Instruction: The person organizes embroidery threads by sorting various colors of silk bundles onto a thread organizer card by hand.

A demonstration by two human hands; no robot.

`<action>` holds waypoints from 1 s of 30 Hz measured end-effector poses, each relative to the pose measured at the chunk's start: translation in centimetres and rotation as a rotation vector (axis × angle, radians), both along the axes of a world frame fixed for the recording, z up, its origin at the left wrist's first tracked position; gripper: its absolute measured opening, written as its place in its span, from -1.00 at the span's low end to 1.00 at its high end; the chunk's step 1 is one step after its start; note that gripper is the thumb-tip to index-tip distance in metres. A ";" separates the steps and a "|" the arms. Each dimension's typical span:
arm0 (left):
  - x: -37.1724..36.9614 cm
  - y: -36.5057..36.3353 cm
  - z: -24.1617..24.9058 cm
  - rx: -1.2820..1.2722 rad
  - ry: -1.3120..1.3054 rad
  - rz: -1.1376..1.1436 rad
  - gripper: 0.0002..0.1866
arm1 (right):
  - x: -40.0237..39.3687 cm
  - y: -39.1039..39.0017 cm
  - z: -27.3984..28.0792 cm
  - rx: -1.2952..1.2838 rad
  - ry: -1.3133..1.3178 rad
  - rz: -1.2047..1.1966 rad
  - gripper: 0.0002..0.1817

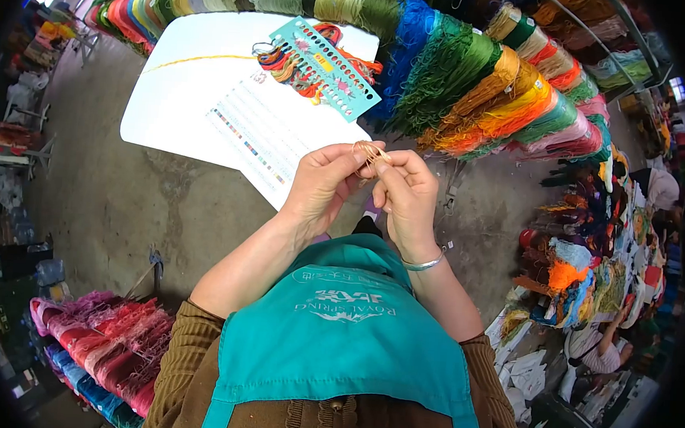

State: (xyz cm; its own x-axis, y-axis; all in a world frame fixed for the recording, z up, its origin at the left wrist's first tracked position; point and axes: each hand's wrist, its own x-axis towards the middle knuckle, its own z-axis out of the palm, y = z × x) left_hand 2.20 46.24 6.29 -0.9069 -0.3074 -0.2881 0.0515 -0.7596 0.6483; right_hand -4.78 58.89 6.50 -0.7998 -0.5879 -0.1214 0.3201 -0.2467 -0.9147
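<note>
Head view, centre: left hand and right hand pinch thin peach-coloured thread loops, fingertips closed on them; uneven tension risks tangling, a slackened pinch risks dropping.

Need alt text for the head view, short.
The left hand and right hand pinch tan thread in front of a teal apron. Beyond, a light teal card strung with colored threads lies on a white board, beside bundles of colored yarn.

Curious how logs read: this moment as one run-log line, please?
left hand: pinching thread | right hand: pinching thread | card: on white sheet
</note>
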 end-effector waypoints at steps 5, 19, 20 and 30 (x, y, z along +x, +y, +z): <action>0.0 0.1 0.1 0.005 -0.003 0.007 -0.72 | -0.1 0.1 0.0 -0.006 -0.004 0.005 -0.95; 0.2 0.2 0.1 0.005 0.003 -0.027 -0.72 | -0.1 0.2 -0.1 0.011 -0.033 0.010 -0.92; 0.2 0.1 -0.1 0.005 0.003 -0.027 -0.72 | -0.1 0.2 -0.2 0.015 -0.023 0.006 -0.92; 0.2 0.3 -0.2 -0.017 0.004 -0.024 -0.70 | -0.2 0.3 -0.2 0.022 -0.018 0.016 -0.94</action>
State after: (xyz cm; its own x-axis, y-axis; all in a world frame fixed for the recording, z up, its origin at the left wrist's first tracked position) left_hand 2.40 46.52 6.13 -0.9152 -0.2908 -0.2790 0.0367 -0.7495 0.6610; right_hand -4.94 59.21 6.33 -0.7878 -0.5976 -0.1492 0.3407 -0.2209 -0.9139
